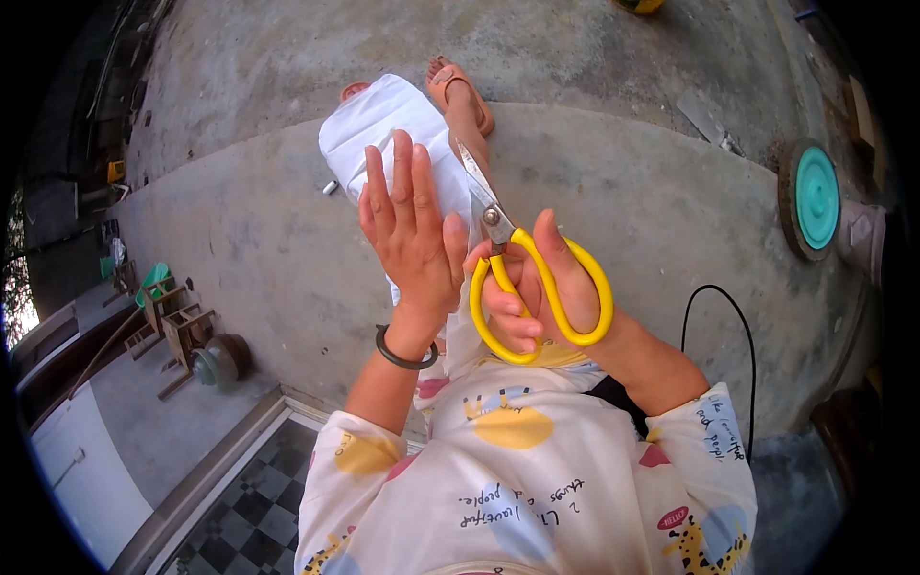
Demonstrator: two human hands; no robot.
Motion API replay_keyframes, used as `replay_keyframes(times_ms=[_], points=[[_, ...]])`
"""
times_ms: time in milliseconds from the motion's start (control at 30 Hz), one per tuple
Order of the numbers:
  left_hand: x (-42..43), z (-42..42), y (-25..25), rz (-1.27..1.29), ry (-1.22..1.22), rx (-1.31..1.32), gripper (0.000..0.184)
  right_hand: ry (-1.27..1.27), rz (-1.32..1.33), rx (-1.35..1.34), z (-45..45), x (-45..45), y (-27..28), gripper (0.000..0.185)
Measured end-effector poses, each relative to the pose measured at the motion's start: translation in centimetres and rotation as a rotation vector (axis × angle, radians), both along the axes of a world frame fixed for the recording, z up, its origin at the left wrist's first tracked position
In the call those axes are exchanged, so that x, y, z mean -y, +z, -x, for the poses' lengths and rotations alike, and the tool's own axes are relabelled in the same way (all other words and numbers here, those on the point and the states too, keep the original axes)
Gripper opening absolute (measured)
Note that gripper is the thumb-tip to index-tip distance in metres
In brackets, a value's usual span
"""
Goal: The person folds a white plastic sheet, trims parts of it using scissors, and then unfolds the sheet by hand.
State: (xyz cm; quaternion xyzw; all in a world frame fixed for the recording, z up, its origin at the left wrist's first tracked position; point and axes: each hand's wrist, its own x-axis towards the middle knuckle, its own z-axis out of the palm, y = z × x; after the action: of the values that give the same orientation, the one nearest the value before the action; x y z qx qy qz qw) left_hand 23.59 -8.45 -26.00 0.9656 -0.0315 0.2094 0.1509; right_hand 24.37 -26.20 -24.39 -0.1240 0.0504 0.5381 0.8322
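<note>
— What is held in the right grip [567, 283]?
— A pair of yellow-handled scissors [493, 218]. The loops are hooked over the thumb and fingers, and the blades are pointed away from the body.
— And the left grip [412, 251]?
— Nothing is seen held there. It is raised and released, with the fingers straightened. A dark bracelet [407, 362] is worn on the wrist.
— Where is the white sheet [393, 107]?
— It is draped over one leg, beyond the left grip. Whether it is touched by that grip cannot be told.
— What is seen farther out?
— A sandal [448, 79] is worn beside the sheet, on the concrete floor [623, 172]. To the right, a black cable [709, 287] is looped and a round turquoise disc [816, 197] is seen; wooden stools [184, 326] are seen well apart, to the left.
</note>
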Motion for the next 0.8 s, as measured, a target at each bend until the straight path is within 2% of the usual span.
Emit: replay_keyframes(times_ms=[200, 433, 533, 800], points=[[0.3, -0.1, 0.2, -0.005, 0.017, -0.005, 0.069, 0.002, 0.208, 0.068, 0.2, 0.4, 1.0, 0.084], [0.0, 0.0, -0.2, -0.026, 0.014, 0.011, 0.075, -0.061, 0.012, -0.124, 0.4, -0.4, 0.9, 0.090], [0.0, 0.1, 0.0, 0.016, 0.003, 0.010, 0.063, -0.015, -0.072, -0.182, -0.1, -0.1, 0.3, 0.091], [0.1, 0.1, 0.0, -0.031, 0.027, -0.020, 0.063, 0.060, -0.143, -0.273, -2.2, 0.1, 0.3, 0.094]])
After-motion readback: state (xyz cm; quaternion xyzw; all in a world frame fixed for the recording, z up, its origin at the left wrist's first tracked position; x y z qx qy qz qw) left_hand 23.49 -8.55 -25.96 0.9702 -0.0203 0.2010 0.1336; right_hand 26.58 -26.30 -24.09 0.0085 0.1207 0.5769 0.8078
